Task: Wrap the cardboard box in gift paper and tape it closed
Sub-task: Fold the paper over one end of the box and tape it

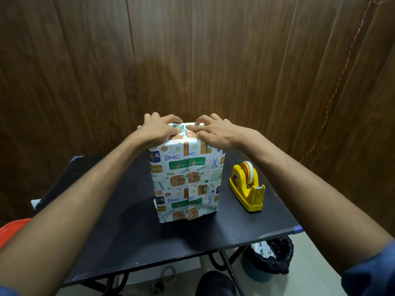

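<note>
The cardboard box stands upright on the black table (119,231), fully covered by patterned gift paper (183,180). A vertical seam runs down the side facing me. My left hand (159,129) lies over the top left of the box, fingers curled over the far edge and thumb down on the folded paper. My right hand (213,132) lies on the top right with curled fingers, pinching the paper fold near the middle of the top. The two thumbs almost meet. The top flaps are mostly hidden under my hands.
A yellow tape dispenser (246,184) with a tape roll stands on the table just right of the box. A bin lined with a black bag (269,256) sits on the floor under the right table corner. A wooden panel wall rises close behind, and an orange seat (11,230) is at the left edge.
</note>
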